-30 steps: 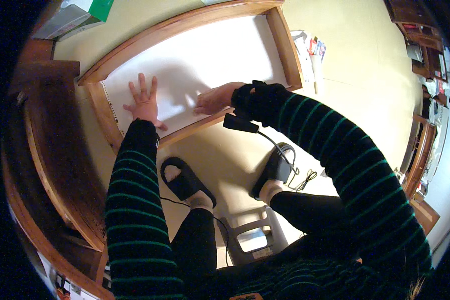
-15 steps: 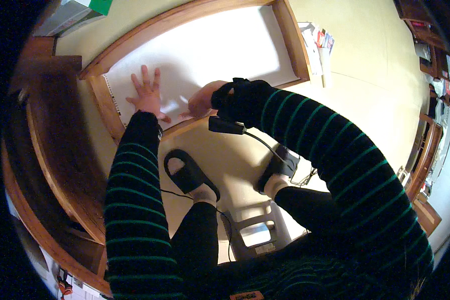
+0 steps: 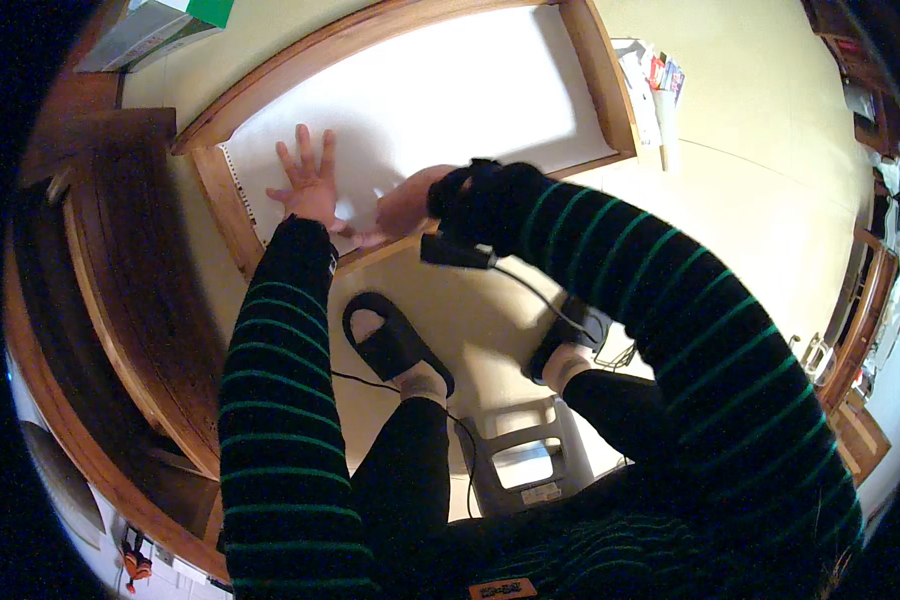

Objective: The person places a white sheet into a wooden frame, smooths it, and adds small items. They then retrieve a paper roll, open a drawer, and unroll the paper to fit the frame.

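Note:
A large white sheet (image 3: pixel 450 100) lies inside a wooden frame (image 3: pixel 610 90) on the pale floor. My left hand (image 3: pixel 305 180) presses flat on the sheet near its lower left corner, fingers spread. My right hand (image 3: pixel 400 205) rests on the sheet's lower edge just right of it, fingers bent down onto the paper; what it grips, if anything, is hidden. A black band with a small device (image 3: pixel 457 250) sits on my right wrist, with a cable running down from it.
Dark wooden furniture (image 3: pixel 120 300) curves along the left. My feet in black slippers (image 3: pixel 395 340) stand below the frame, with a grey step stool (image 3: pixel 520 460) between my legs. Papers (image 3: pixel 650 80) lie right of the frame. A box (image 3: pixel 150 25) sits top left.
My right hand has slid left along the sheet's lower edge toward my left hand. The left hand stays flat in place.

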### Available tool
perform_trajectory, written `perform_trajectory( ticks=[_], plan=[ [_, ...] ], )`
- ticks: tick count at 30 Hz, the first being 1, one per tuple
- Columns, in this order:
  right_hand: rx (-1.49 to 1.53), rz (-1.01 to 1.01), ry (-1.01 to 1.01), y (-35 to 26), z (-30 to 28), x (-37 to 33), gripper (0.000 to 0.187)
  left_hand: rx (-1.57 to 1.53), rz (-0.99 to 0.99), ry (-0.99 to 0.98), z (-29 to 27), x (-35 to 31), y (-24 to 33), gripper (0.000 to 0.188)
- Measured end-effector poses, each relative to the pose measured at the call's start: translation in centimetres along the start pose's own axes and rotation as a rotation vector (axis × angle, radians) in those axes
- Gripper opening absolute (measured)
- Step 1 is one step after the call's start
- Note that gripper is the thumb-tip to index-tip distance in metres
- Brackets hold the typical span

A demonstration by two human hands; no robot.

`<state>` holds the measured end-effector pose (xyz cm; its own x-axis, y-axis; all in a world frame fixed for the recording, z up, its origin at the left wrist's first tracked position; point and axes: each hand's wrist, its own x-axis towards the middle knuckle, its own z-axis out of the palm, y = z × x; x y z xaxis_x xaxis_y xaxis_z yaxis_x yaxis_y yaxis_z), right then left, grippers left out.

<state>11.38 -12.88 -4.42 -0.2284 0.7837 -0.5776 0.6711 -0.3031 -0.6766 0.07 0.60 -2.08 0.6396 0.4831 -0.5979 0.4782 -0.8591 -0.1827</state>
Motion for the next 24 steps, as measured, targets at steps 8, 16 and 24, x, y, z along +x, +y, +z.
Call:
perform_trajectory(
  ticks=[8,16,24],
  plan=[
    [-0.245,0.368,0.054,6.6,-9.1,-12.1,0.057,-0.136,0.081,0.086,-0.1,-0.8,-0.4,0.160],
    [-0.490,0.358,0.052,7.6,-6.4,-11.0,0.074,-0.209,0.196,0.122,0.7,-0.4,-1.9,0.140],
    [-0.473,0.280,0.393,8.5,-5.3,-11.7,0.062,-0.500,0.556,-0.090,-0.1,-8.8,-3.0,0.037]
  ],
)
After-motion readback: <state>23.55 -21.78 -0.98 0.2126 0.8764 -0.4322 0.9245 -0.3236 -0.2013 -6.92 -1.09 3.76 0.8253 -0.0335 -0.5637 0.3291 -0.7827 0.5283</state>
